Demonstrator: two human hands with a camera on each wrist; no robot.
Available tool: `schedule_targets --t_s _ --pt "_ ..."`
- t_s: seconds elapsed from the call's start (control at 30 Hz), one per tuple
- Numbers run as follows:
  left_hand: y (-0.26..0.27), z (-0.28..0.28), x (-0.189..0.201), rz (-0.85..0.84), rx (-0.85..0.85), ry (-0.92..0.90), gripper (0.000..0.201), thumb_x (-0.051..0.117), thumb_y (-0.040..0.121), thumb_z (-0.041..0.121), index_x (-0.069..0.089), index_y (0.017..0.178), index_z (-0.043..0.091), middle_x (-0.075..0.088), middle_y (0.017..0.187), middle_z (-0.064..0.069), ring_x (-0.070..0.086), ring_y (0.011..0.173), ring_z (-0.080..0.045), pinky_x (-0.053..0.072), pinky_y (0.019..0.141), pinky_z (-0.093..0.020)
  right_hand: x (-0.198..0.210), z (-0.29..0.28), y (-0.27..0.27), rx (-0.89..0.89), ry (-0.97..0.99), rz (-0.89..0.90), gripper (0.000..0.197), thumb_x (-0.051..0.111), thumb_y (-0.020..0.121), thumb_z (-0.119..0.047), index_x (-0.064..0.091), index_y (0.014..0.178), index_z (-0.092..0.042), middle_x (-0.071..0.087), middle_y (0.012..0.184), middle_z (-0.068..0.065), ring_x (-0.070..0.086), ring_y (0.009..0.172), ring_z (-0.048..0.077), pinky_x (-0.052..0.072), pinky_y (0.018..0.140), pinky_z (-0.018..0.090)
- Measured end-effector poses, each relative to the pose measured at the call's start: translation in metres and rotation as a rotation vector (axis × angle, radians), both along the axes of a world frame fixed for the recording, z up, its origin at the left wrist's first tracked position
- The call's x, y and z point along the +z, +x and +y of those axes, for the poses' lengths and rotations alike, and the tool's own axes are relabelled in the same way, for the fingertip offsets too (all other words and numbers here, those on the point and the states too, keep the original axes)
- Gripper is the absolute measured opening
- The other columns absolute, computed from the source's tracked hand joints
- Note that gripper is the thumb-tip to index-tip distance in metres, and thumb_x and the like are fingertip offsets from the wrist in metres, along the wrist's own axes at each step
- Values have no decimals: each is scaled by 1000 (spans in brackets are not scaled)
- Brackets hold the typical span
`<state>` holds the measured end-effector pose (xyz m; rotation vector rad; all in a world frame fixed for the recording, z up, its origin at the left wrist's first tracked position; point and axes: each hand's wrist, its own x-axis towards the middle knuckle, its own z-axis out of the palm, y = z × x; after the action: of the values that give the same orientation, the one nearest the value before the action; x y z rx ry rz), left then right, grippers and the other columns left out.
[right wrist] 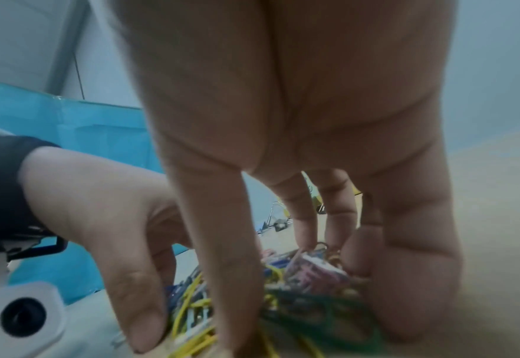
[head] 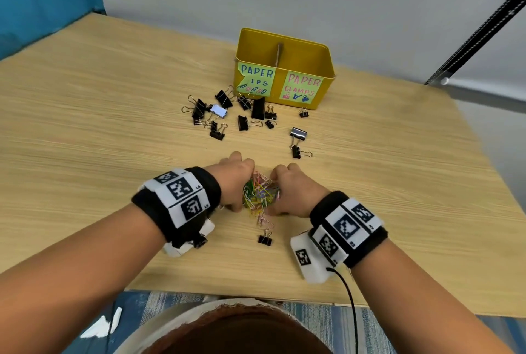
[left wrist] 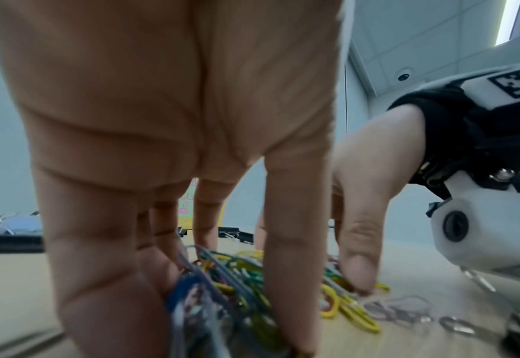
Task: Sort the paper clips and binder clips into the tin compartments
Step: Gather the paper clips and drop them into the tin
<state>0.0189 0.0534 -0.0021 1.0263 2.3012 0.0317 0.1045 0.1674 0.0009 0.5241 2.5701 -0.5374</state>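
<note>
A heap of coloured paper clips (head: 260, 195) lies on the wooden table near its front edge. My left hand (head: 236, 183) and right hand (head: 290, 191) close in on the heap from either side, fingers curled down around it. The left wrist view shows my fingers (left wrist: 289, 242) sunk into the paper clips (left wrist: 243, 278), and the right wrist view shows the same heap (right wrist: 314, 290) under my right fingers (right wrist: 222, 230). Several black binder clips (head: 227, 114) lie scattered in front of the yellow tin (head: 327, 69). Its left compartment is labelled for paper clips, the right for clamps.
One small black binder clip (head: 265, 238) lies just behind the heap, towards me. Two more (head: 299, 133) sit to the right of the scatter. A cardboard divider (head: 279, 55) splits the tin. A wall stands right behind the tin, and a black cable (head: 350, 296) trails from my right wrist.
</note>
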Motion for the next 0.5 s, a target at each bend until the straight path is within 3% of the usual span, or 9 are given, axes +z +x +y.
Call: schedule_targets --t_s 0.13,0.3,0.4,0.5 --pt "-5 2 -1 -10 14 22 63 74 72 10 41 126 8 41 123 -13 55 107 -30 51 93 -39 0 0 -13 6 -36 36 57 68 80 -22 43 131 -11 38 127 12 52 112 30 46 99 37" --pt "-9 4 -1 1 22 93 50 65 80 10 44 124 5 46 125 -16 54 111 -31 49 92 -36 -5 -6 -20 26 10 72 71 74 71 -41 44 128 -12 40 122 12 48 112 30 45 99 41" --pt "-10 5 -1 7 36 136 41 63 82 8 49 120 4 53 123 -15 53 111 -29 45 87 -32 -8 -7 -23 34 -3 128 61 77 71 -30 50 122 -11 42 119 12 51 106 29 46 94 35" --pt "-11 5 -2 8 73 179 35 59 83 3 54 117 5 56 122 -14 54 111 -27 43 80 -27 -8 -2 -25 68 -2 156 46 72 75 -19 56 117 -11 41 107 8 47 91 22 40 82 24"
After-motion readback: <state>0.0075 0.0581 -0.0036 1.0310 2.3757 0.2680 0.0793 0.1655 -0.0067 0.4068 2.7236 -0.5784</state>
